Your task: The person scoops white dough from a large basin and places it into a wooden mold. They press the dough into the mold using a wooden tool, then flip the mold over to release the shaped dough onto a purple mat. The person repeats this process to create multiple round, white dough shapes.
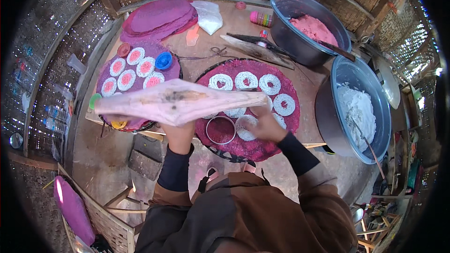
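Supporting a pale wooden tool point(161, 103) above the counter point(230, 18), with left hand point(179, 136) under its middle and right hand point(269, 125) apart, near its right end (cannot tell either grip). Probably stiff, weighty; grasp both ends.

No text, number or sign can be read; any print on the clear plastic bottles point(55, 125), well to the left of the left hand point(179, 135), is too small to make out.

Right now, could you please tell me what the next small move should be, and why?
Perhaps bring the pale wooden tool over the thin ring: only magenta cloth shows inside it, while white rings lie beside it and the tool is held aloft.
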The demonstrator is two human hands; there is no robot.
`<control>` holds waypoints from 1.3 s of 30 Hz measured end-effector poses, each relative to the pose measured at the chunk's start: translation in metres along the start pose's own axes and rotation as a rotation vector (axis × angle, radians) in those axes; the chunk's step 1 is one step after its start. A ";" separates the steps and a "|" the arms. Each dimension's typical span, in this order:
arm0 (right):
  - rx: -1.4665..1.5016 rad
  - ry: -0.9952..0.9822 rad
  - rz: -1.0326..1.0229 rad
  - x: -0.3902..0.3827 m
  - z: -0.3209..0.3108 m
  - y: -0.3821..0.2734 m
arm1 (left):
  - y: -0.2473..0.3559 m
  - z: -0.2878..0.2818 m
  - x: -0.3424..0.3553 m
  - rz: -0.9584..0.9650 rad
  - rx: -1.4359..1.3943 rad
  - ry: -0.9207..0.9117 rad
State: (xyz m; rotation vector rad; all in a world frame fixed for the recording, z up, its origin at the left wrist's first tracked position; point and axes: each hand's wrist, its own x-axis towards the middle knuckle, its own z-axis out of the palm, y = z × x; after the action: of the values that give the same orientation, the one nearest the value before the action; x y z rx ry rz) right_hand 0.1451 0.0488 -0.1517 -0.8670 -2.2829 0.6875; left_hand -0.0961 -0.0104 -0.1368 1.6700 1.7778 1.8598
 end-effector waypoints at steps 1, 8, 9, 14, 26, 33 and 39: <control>0.169 0.265 0.040 0.005 -0.017 -0.005 | -0.014 0.004 -0.007 0.081 0.139 0.022; -0.129 -0.052 -0.148 0.029 -0.114 -0.091 | -0.002 0.021 -0.020 0.218 -0.084 -0.576; -0.053 -0.064 -0.043 0.028 -0.121 -0.084 | 0.046 0.014 0.008 0.212 -0.177 -0.711; 0.440 0.489 -0.098 0.068 -0.135 -0.054 | 0.154 0.040 0.039 -0.015 -0.524 -0.962; 0.562 0.226 0.041 0.019 -0.127 -0.143 | 0.136 0.022 0.033 0.749 0.121 -0.951; 0.649 0.713 0.026 -0.033 -0.208 -0.132 | 0.056 -0.007 0.024 0.336 -0.100 -0.795; 0.622 0.863 -0.099 -0.046 -0.208 -0.135 | 0.054 0.015 0.021 0.491 -0.285 -0.794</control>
State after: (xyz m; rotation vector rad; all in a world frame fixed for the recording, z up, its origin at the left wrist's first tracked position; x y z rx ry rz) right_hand 0.2598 -0.0205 0.0621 -0.5715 -1.2289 0.7279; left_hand -0.0626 -0.0046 -0.0878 2.3760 0.8060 1.1711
